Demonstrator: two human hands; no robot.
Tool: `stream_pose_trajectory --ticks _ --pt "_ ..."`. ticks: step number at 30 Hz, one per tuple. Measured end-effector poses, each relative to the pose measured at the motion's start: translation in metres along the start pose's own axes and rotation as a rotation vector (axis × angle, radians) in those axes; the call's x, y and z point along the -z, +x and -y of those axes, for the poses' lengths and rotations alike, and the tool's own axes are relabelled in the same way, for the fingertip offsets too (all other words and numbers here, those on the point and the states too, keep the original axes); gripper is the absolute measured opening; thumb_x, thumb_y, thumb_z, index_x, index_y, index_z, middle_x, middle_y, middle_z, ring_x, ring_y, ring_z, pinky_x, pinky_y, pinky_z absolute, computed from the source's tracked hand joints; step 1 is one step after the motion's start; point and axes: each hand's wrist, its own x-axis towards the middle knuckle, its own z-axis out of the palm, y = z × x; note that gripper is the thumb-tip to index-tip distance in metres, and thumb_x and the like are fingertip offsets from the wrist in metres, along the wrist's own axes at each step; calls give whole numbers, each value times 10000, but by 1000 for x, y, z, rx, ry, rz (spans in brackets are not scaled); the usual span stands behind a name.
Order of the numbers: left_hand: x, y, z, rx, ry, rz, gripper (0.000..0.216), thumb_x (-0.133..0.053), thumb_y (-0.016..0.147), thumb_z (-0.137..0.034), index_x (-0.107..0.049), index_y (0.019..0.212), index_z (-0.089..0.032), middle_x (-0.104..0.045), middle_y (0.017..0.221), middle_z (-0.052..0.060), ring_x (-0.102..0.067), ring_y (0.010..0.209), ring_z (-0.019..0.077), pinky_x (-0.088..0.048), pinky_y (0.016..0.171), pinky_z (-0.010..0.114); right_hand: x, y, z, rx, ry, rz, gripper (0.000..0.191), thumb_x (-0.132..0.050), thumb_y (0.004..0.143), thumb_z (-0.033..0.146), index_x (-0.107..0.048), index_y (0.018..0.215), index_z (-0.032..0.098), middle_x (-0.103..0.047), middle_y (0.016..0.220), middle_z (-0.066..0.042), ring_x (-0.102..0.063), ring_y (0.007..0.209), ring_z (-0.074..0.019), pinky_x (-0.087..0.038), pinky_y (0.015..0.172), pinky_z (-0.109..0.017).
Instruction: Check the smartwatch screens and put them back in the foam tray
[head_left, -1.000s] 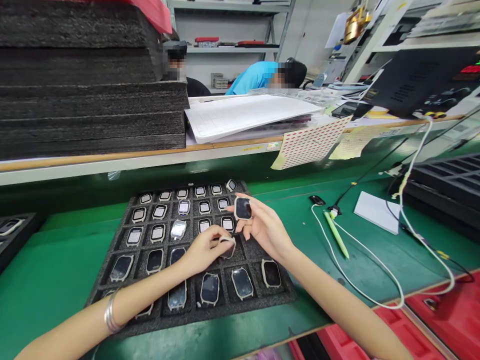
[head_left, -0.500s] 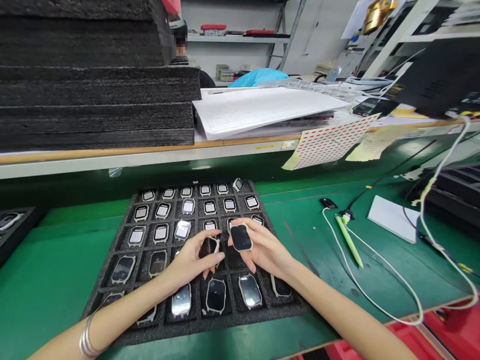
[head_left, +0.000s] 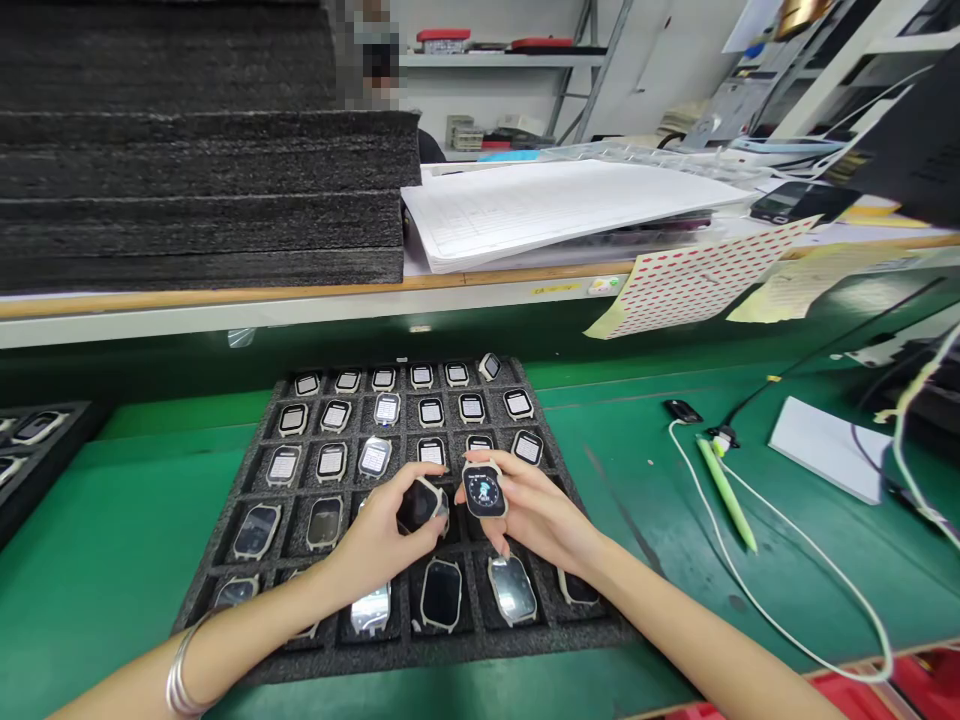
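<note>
My right hand [head_left: 529,500] is closed on a smartwatch body [head_left: 484,492] without a strap; its screen is lit with a round dial. Close beside it, my left hand [head_left: 394,525] grips a second watch body [head_left: 421,503], whose screen is dark and tilted away. Both hands are over a black foam tray [head_left: 330,655] divided into square pockets. Several watch bodies lie in it. Those in the back rows, such as one watch [head_left: 292,419], show white lit screens; ones nearer me, like another watch [head_left: 441,593], are dark. My forearms hide some pockets.
To the right lie a white cable [head_left: 686,500], a green pen-like tool [head_left: 727,495] and a white pad [head_left: 829,450]. Black foam sheets [head_left: 202,240] are stacked on the shelf, beside papers [head_left: 562,205]. Another foam tray [head_left: 75,420] is at far left. A person is partly visible behind the shelf.
The screen of the watch in my right hand has gone from dark to a lit dial. The left-hand watch has turned slightly. The whole view has shifted a little.
</note>
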Motion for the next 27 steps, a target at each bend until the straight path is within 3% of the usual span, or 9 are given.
stream_pose_trajectory --ticks 8,13,19,27 --pt "2 1 -2 -27 33 -31 376 -546 797 -146 -500 1161 -232 -606 1146 23 -559 1018 211 -409 839 298 0 -1 -2 8 -34 6 381 -645 889 261 -537 1251 208 -651 1035 -130 -670 654 -187 -537 606 -304" --pt "2 0 -5 -24 -30 26 321 -517 783 -100 -522 1082 -218 -616 1051 12 -547 1025 199 -371 923 309 0 -1 -3 21 -94 -20 349 -668 865 231 -586 1202 188 -654 950 -92 -671 602 -188 -555 591 -320" --pt "4 0 -4 -12 -35 7 331 -526 775 -118 -518 1090 -218 -603 982 6 -553 891 181 -404 817 283 -2 -2 -2 29 -122 -56 367 -688 851 275 -592 1195 188 -652 870 -62 -661 557 -180 -561 549 -309" --pt "5 0 -4 -20 -27 14 328 -523 759 -120 -524 1074 -210 -603 983 15 -549 879 184 -404 816 285 -3 -2 -2 27 -144 -70 378 -691 846 267 -589 1200 186 -664 862 -66 -665 557 -184 -567 559 -310"
